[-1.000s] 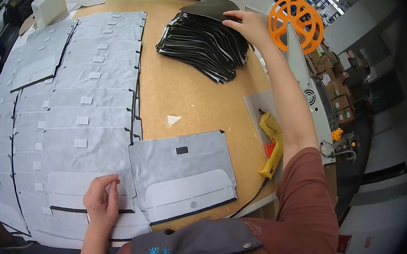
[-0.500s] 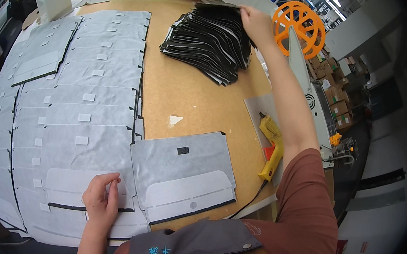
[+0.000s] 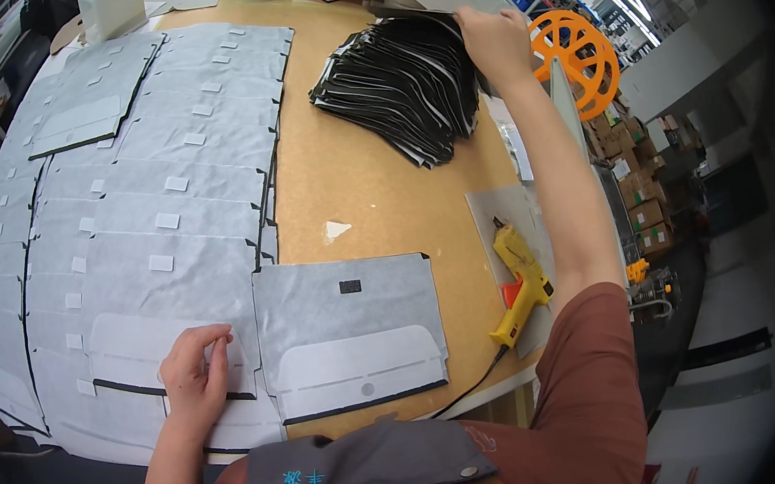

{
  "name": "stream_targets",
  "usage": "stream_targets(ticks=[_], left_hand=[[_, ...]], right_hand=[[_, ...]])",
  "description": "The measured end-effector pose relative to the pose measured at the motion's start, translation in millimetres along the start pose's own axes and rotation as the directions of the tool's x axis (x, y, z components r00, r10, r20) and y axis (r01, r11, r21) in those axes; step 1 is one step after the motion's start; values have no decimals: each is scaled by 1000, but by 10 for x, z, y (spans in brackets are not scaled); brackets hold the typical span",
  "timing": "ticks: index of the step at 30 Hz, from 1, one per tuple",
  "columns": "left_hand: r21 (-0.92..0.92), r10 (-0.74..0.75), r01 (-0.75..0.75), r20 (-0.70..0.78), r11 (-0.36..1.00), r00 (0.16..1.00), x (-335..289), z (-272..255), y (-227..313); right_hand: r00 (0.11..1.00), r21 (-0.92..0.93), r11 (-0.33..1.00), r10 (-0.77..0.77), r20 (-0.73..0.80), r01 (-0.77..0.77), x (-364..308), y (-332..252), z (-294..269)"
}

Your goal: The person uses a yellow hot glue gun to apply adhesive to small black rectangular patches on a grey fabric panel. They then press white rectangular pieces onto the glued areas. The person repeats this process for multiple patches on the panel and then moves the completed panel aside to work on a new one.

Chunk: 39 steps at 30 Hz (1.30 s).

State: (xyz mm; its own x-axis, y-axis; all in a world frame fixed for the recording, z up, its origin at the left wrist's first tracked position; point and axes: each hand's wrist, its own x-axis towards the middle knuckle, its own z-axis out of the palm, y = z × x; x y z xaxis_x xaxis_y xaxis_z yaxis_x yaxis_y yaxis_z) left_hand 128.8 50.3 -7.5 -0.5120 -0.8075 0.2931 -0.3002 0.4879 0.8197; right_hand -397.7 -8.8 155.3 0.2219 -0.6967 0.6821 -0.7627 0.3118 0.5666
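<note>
At the far right of the table, my right hand (image 3: 494, 40) is closed on the edge of a dark fabric panel (image 3: 415, 10) on top of a fanned stack of black-edged panels (image 3: 400, 89). My left hand (image 3: 196, 380) hovers over or rests on overlapping grey fabric panels (image 3: 204, 200), thumb and forefinger pinched together; anything between them is too small to make out. Directly in front of me lies a single grey panel (image 3: 306, 317) with a black patch (image 3: 351, 286), a pale pocket piece (image 3: 363, 367) and a black lower edge.
A yellow glue gun (image 3: 522, 280) with a red trigger rests on a pale board at the right, its cord running toward me. Past my right arm stands a machine with an orange spoked wheel (image 3: 574, 62). A white block-like container (image 3: 112, 12) sits at the far left.
The top dark panel has come up a little and apart from the stack, with my right hand on its edge. My left hand stays nearly still. The view has shifted slightly.
</note>
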Motion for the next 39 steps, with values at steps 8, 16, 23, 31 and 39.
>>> stream_targets(ticks=[8,16,23,31,39], left_hand=[[18,-6,7,-26,1000,1000,-21,9,-15],[-40,-16,14,-57,999,998,-88,-122,82],[-493,-136,308,353,814,926,-138,-151,491],[-404,-571,765,510,502,643,-513,0,484],[-145,-423,481,307,865,852,-727,66,385]], right_hand=[[935,24,937,349,-66,-348,364,100,-251],[947,428,869,310,-83,-246,472,-90,-1639],[800,806,210,-139,584,-553,-78,-119,-2327],[262,302,-67,-693,671,-951,-1010,-1346,-1885],[298,568,295,-620,726,-769,-1704,-1648,-1893]])
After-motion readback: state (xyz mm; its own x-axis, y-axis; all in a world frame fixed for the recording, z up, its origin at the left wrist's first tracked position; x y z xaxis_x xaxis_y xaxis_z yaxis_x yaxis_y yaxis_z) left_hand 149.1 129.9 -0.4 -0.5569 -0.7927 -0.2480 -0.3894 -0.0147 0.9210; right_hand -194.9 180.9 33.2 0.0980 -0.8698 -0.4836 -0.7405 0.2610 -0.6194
